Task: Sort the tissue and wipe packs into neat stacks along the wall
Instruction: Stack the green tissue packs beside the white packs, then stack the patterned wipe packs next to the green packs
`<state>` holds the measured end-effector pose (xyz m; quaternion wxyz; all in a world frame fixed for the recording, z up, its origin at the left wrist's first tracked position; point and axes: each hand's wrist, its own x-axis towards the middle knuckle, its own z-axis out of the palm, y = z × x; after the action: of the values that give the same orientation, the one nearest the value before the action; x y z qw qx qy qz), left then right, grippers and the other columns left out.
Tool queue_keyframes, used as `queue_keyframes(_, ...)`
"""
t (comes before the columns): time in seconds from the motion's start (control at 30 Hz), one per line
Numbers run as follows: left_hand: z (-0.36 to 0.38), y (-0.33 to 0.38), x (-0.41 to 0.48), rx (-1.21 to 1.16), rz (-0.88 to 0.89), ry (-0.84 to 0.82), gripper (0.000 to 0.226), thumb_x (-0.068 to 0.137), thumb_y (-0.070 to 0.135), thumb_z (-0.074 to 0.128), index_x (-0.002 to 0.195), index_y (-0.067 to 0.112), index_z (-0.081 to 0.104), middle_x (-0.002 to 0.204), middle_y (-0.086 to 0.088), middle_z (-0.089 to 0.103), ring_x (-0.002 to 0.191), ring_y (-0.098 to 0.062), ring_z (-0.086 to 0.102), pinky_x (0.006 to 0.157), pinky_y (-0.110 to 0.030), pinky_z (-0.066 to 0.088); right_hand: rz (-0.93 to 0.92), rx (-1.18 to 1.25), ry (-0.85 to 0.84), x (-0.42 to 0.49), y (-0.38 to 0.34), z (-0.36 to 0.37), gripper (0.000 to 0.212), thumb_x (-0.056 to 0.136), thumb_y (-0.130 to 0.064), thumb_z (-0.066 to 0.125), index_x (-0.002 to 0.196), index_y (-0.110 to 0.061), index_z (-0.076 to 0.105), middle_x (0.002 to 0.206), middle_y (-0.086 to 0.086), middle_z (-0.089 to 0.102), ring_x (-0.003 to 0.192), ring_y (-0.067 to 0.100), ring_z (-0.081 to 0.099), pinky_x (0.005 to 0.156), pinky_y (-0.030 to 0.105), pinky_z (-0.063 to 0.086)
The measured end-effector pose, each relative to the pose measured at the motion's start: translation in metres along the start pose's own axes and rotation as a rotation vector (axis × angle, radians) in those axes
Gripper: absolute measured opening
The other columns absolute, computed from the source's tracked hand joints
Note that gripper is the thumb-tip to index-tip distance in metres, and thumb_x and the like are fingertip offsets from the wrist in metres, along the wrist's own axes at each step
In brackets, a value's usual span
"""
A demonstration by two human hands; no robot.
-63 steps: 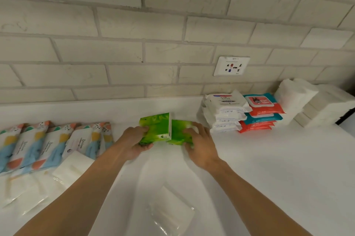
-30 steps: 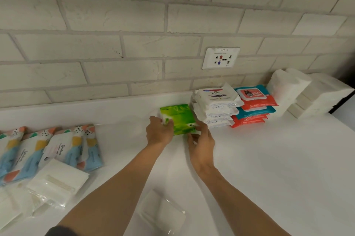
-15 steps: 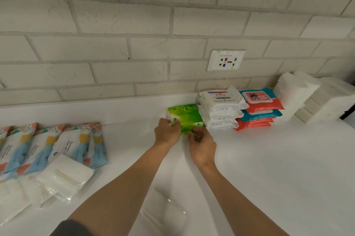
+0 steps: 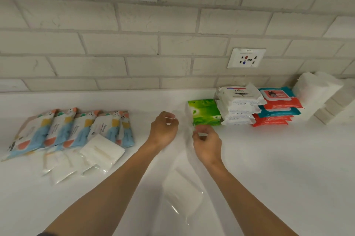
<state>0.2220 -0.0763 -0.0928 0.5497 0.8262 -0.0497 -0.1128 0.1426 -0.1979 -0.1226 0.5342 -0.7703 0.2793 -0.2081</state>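
Green tissue packs (image 4: 204,112) sit stacked against the brick wall (image 4: 134,53), pressed up beside the white Dove wipe packs (image 4: 239,105) so the line of stacks reads without gaps. Further right stand the red and teal wipe packs (image 4: 278,109) and then the plain white tissue stacks (image 4: 317,89), each kind kept to its own pile, which is the point of the sorting.

Both hands hover just in front of the green stack and hold nothing. The left hand (image 4: 163,130) is loosely curled and well clear of it. The right hand (image 4: 207,141) is also relaxed, its fingertips very near the stack's front edge, though blur makes it hard to say whether they touch.

On the white counter (image 4: 269,178) the unsorted goods lie to the left: a fanned row of blue and orange printed packs (image 4: 73,130) with clear-wrapped white packs (image 4: 101,151) in front of them. One more clear-wrapped pack (image 4: 182,193) lies between the forearms. By my judgement the green kind is settled and those loose packs come next, the nearest being the one between the arms.
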Motion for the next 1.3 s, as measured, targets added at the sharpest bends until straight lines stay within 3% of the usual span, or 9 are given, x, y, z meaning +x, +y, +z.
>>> queue_keyframes(0.1, -0.028, -0.002, -0.013, 0.069, 0.085, 0.039, 0.017, 0.093, 0.020, 0.056, 0.109, 0.018, 0.062, 0.107, 0.005, 0.062, 0.096, -0.016, 0.060, 0.081, -0.025, 0.048, -0.050, -0.004, -0.050, -0.021, -0.012, 0.007, 0.012, 0.090, -0.009, 0.061, 0.098, -0.018, 0.065, 0.090, -0.010, 0.064, 0.071, 0.008, 0.060, 0.056, 0.004, 0.043)
queue_keyframes(0.23, -0.063, -0.012, -0.030, 0.122, 0.129, 0.050, 0.016, 0.093, 0.016, 0.057, 0.109, 0.017, 0.060, 0.107, 0.007, 0.060, 0.085, -0.008, 0.059, 0.066, -0.015, 0.043, -0.087, -0.018, -0.127, -0.052, -0.029, 0.023, 0.012, 0.089, -0.006, 0.062, 0.092, -0.017, 0.067, 0.086, -0.010, 0.066, 0.070, 0.005, 0.060, 0.058, 0.005, 0.044)
queue_keyframes(0.37, -0.106, -0.033, -0.042, 0.253, 0.221, 0.081, 0.023, 0.090, 0.015, 0.060, 0.113, 0.016, 0.060, 0.115, 0.001, 0.062, 0.107, -0.018, 0.057, 0.086, -0.022, 0.042, -0.087, -0.040, -0.209, -0.078, -0.045, 0.047, 0.011, 0.090, -0.011, 0.063, 0.091, -0.019, 0.069, 0.089, -0.007, 0.067, 0.065, 0.004, 0.061, 0.058, 0.006, 0.045)
queue_keyframes(0.47, -0.135, -0.056, -0.043, 0.531, 0.224, 0.088, 0.036, 0.089, 0.022, 0.059, 0.125, 0.018, 0.057, 0.127, -0.007, 0.059, 0.119, -0.031, 0.048, 0.099, -0.035, 0.039, -0.078, -0.070, -0.258, -0.091, -0.053, 0.064, 0.011, 0.090, -0.013, 0.063, 0.090, -0.022, 0.070, 0.089, -0.009, 0.066, 0.066, 0.002, 0.061, 0.057, 0.006, 0.044)
queue_keyframes(0.6, -0.166, -0.086, -0.053, 0.838, 0.150, -0.011, 0.055, 0.093, 0.039, 0.050, 0.145, 0.026, 0.035, 0.151, -0.004, 0.035, 0.137, -0.035, 0.026, 0.113, -0.045, 0.027, -0.069, -0.138, -0.313, -0.099, -0.061, 0.084, 0.011, 0.090, -0.015, 0.062, 0.093, -0.023, 0.070, 0.093, -0.008, 0.065, 0.073, 0.005, 0.062, 0.055, 0.003, 0.042)
queue_keyframes(0.7, -0.178, -0.104, -0.063, 0.938, 0.149, -0.079, 0.058, 0.095, 0.045, 0.046, 0.148, 0.030, 0.029, 0.156, 0.000, 0.022, 0.141, -0.033, 0.018, 0.114, -0.046, 0.025, -0.080, -0.161, -0.375, -0.103, -0.064, 0.099, 0.010, 0.090, -0.014, 0.062, 0.093, -0.022, 0.068, 0.094, -0.007, 0.063, 0.080, 0.005, 0.060, 0.057, 0.000, 0.040)
queue_keyframes(1.0, -0.194, -0.119, -0.083, 0.981, 0.161, -0.008, 0.030, 0.089, 0.052, 0.047, 0.106, 0.030, 0.058, 0.127, 0.004, 0.048, 0.117, -0.026, 0.039, 0.097, -0.039, 0.041, -0.052, -0.185, -0.422, -0.093, -0.085, 0.140, 0.010, 0.091, -0.011, 0.062, 0.099, -0.013, 0.067, 0.107, 0.001, 0.064, 0.098, 0.013, 0.060, 0.055, -0.003, 0.038)
queue_keyframes(1.17, -0.200, -0.119, -0.085, 0.970, 0.101, 0.068, 0.031, 0.089, 0.047, 0.049, 0.098, 0.023, 0.066, 0.108, 0.002, 0.060, 0.103, -0.026, 0.048, 0.091, -0.040, 0.045, 0.015, -0.217, -0.452, -0.085, -0.089, 0.163, 0.023, 0.090, -0.015, 0.060, 0.113, -0.013, 0.062, 0.120, 0.009, 0.064, 0.105, 0.022, 0.063, 0.077, 0.020, 0.051)
queue_keyframes(1.3, -0.204, -0.118, -0.082, 0.824, 0.079, 0.160, 0.025, 0.089, 0.041, 0.054, 0.097, 0.020, 0.065, 0.103, 0.001, 0.066, 0.099, -0.025, 0.051, 0.086, -0.040, 0.050, 0.066, -0.222, -0.437, -0.084, -0.094, 0.180, 0.034, 0.089, -0.024, 0.065, 0.119, -0.011, 0.054, 0.121, 0.010, 0.062, 0.105, 0.022, 0.063, 0.078, 0.023, 0.051)
